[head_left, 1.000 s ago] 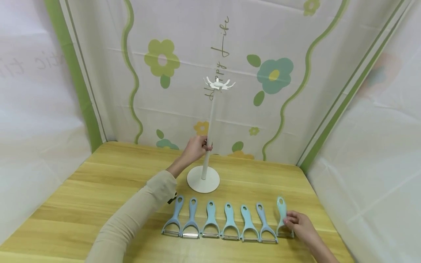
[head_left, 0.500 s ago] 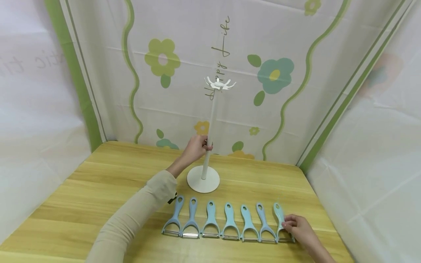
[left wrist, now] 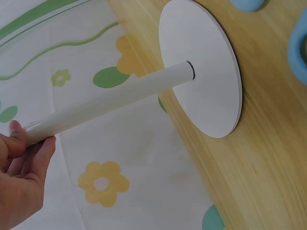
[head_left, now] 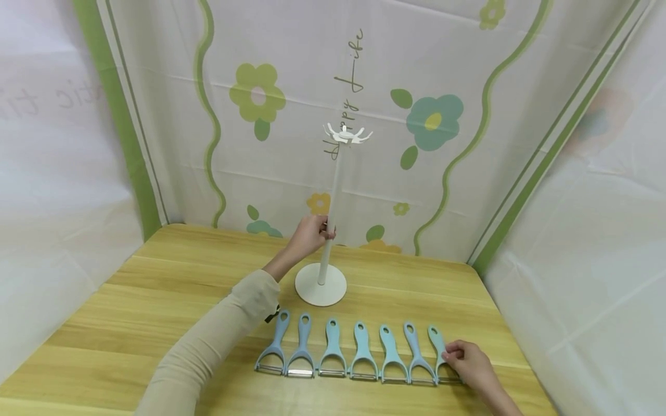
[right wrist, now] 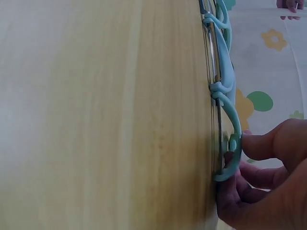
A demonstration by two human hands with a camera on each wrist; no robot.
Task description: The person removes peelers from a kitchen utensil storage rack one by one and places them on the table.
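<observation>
A white stand with a round base [head_left: 320,292] and a crown of hooks [head_left: 346,134] stands upright on the table. My left hand [head_left: 309,234] grips its pole [head_left: 335,185] midway up; thumb and curled fingers show around the pole [left wrist: 110,98] in the left wrist view. At the right end of a row of Y-shaped vegetable peelers, my right hand [head_left: 470,364] pinches the mint-green peeler [head_left: 436,340], covering part of its head. In the right wrist view this peeler [right wrist: 234,115] lies flat beside its bluish neighbour, thumb above and fingers at its outer side.
Several blue and mint peelers [head_left: 362,342] lie side by side before the stand, handles pointing away from me. A wooden table [head_left: 156,289] bears everything. White floral curtains [head_left: 291,156] hang behind and on both sides.
My right hand has shifted the end peeler left and turned its handle leftward, bringing it alongside the row. My left hand stays on the pole.
</observation>
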